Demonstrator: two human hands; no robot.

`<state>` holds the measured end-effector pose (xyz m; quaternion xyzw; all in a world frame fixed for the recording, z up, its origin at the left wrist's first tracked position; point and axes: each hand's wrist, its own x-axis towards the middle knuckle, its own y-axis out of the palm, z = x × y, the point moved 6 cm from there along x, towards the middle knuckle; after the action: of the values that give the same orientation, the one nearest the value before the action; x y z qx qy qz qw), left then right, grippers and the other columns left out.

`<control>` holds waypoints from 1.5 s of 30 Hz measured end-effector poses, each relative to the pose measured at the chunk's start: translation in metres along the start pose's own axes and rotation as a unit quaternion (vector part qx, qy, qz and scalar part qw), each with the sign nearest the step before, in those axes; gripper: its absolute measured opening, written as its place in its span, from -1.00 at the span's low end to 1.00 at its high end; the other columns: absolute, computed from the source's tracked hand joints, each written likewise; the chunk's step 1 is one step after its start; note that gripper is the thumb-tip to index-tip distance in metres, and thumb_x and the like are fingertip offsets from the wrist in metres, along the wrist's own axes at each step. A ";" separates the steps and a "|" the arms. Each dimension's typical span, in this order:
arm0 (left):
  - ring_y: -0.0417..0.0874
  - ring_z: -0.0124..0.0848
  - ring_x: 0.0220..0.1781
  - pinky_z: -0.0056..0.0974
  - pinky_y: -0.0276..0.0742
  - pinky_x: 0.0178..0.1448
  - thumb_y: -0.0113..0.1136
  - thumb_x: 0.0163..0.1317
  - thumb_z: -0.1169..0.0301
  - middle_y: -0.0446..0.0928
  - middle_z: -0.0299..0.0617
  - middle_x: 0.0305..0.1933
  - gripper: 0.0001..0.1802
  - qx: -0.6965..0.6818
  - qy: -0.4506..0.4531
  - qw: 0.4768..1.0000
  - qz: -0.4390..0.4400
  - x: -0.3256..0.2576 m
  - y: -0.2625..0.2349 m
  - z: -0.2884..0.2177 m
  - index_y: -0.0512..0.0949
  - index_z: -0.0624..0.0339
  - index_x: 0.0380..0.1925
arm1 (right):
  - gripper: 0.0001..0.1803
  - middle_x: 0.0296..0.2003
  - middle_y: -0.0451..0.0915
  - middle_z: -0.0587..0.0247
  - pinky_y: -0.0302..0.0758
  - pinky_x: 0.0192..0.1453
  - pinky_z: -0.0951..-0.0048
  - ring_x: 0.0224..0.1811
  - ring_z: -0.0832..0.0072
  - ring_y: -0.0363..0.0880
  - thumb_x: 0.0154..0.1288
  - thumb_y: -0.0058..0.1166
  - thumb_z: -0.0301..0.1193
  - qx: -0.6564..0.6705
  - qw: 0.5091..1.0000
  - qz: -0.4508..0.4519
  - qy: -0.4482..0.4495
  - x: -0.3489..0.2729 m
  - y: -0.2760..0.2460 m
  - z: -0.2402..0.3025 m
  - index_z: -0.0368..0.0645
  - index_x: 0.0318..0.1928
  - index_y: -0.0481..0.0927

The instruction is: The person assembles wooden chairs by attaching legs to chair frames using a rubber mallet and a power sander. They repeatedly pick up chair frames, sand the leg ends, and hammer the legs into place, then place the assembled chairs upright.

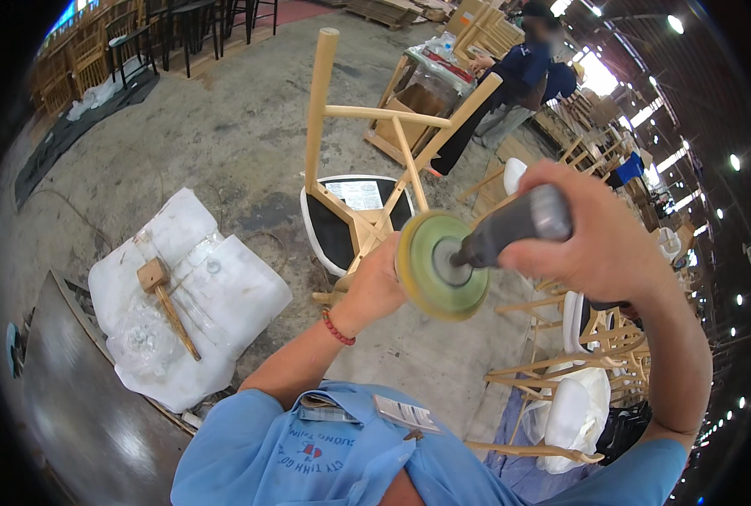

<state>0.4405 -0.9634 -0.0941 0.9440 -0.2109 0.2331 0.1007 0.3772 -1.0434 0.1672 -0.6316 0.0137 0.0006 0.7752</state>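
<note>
In my right hand [595, 236] is a dark handheld power sander [523, 223], gripped round its body. Its round yellow-green disc [443, 268] looks smeared, as if spinning. My left hand [374, 282], with a red bracelet at the wrist, is at the light wooden chair [367, 232], just left of the disc. The disc hides its fingers, so I cannot tell whether they grip the wood. The chair is upside down with its legs up, showing a dark seat underside with a white label [357, 195]. Part of one leg is hidden behind the disc.
At left, a wooden mallet [166, 304] and crumpled clear plastic lie on white foam sheets [249, 274], beside a dark shiny tabletop [97, 405]. Light wooden chairs [603, 358] crowd the right. Farther back, a person [519, 72] stands by a plastic-covered table [430, 84].
</note>
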 end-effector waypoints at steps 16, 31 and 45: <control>0.70 -0.15 -0.07 -0.12 0.55 0.09 0.32 0.17 0.11 0.69 0.02 -0.18 -0.55 0.323 -0.268 0.820 0.389 -0.068 0.009 0.081 0.66 0.28 -0.12 | -0.56 -0.50 0.58 0.25 0.49 -0.50 0.55 -0.57 0.59 0.55 0.11 0.30 -0.22 0.116 0.934 -0.211 0.265 -0.121 -0.111 -0.205 -0.26 -0.10 0.54; 0.65 -0.01 0.00 -0.10 0.53 0.05 0.38 0.06 0.34 0.62 0.07 -0.11 -0.48 0.092 -0.038 0.983 0.155 0.096 0.316 0.084 0.47 0.22 0.03 | -0.57 -0.51 0.58 0.22 0.47 -0.49 0.49 -0.59 0.55 0.56 0.05 0.32 -0.27 0.035 0.987 -0.015 0.154 -0.048 -0.055 -0.316 -0.26 -0.14 0.52; 0.60 -0.38 -0.10 -0.23 0.50 0.09 0.18 0.33 -0.02 0.60 -0.22 -0.12 -0.42 -0.077 -0.156 0.959 0.224 0.116 0.298 0.066 0.54 0.35 -0.01 | -0.55 -0.49 0.57 0.18 0.55 -0.48 0.46 -0.60 0.49 0.56 0.07 0.28 -0.25 0.205 0.921 -0.191 0.270 -0.198 -0.094 -0.474 -0.28 -0.11 0.49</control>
<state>0.4272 -1.2885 -0.0682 0.8866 -0.4473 0.0820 0.0844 0.1711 -1.5234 0.1684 -0.4254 0.1013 -0.3203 0.8403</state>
